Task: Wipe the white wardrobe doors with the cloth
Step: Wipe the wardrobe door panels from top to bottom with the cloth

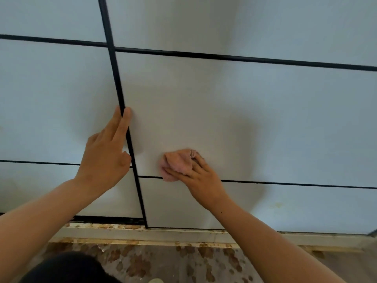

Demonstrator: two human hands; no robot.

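White wardrobe doors (255, 119) with thin black dividing strips fill the view. My right hand (201, 176) presses a crumpled pink cloth (177, 163) flat against the right door, low down, just above a horizontal black strip. My left hand (104, 156) rests flat on the doors with straight fingers. Its fingertips lie along the vertical black edge (116, 78) between the two doors.
Under the doors runs a stained, rusty sliding track (155, 231). The floor (183, 264) below has a brown blotched pattern. A dark rounded shape (67, 268) sits at the bottom left, close to me.
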